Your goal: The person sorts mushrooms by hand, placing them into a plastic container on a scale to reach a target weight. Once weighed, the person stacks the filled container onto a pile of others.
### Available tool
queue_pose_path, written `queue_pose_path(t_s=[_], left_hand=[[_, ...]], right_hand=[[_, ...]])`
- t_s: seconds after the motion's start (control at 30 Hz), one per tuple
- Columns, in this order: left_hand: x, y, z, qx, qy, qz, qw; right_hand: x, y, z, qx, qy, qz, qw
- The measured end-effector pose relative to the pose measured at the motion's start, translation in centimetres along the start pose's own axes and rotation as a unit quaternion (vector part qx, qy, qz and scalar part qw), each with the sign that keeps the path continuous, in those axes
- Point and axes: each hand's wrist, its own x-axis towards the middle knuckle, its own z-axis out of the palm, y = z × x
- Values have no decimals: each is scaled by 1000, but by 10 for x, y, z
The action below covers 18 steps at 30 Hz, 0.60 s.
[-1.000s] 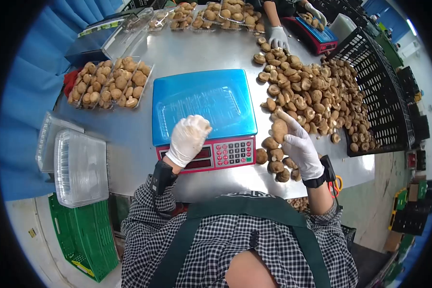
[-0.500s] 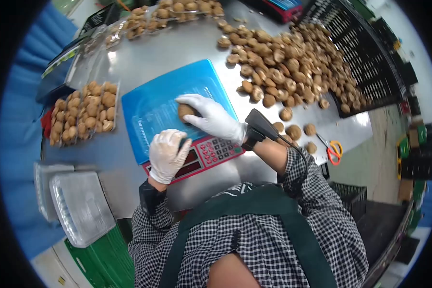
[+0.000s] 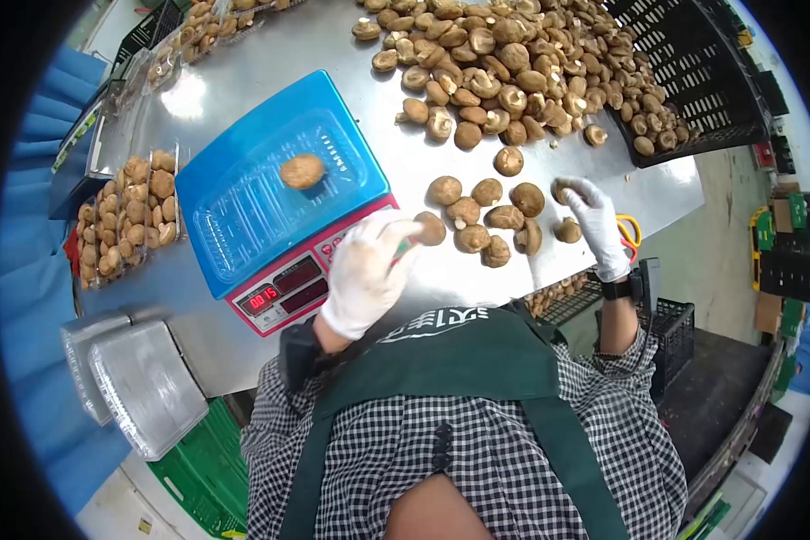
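One brown mushroom lies on a clear tray on the blue scale, whose red display is lit. My left hand, in a white glove, is over the scale's front edge, its fingertips closed on a mushroom. My right hand, also gloved, is at the right of several loose mushrooms, its fingertips closed on a mushroom. Just below that hand's fingers sits another mushroom.
A large mushroom pile spreads from a tipped black crate. Orange-handled scissors lie beside my right hand. Filled packs stand at the left, with stacked clear trays below them.
My right hand has let go of the mushroom over the scale and moved right to the loose ones. My left hand has moved right to a mushroom. The view has shifted.
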Motion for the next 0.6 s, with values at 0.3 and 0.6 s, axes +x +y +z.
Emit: queue_pose_path(t_s=[0.3,0.6], left_hand=[[51,1,115,149,-79,-63,984],[52,18,140,233,-63,-73,968]], right_hand=[[0,5,-4,-93,-107,-51,989],[26,26,-28,174,-245,57,952]])
